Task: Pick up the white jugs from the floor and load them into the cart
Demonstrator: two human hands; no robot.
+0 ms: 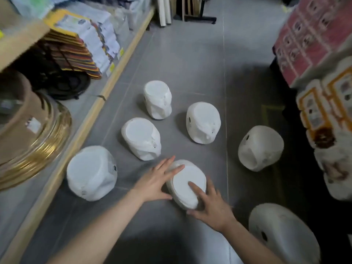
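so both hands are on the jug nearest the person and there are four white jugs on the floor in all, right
Not quite: the count is wrong. The head view shows seven white jugs on the grey tiled floor, not four. The rest holds: the left hand and the right hand are both on the nearest jug, one on each side, fingers spread over it.

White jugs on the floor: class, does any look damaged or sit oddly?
Several look crumpled: the farthest jug and the middle-left jug show dented, creased sides. All appear upside down, flat bottoms facing up. Both hands, left and right, touch the nearest jug, which tilts.
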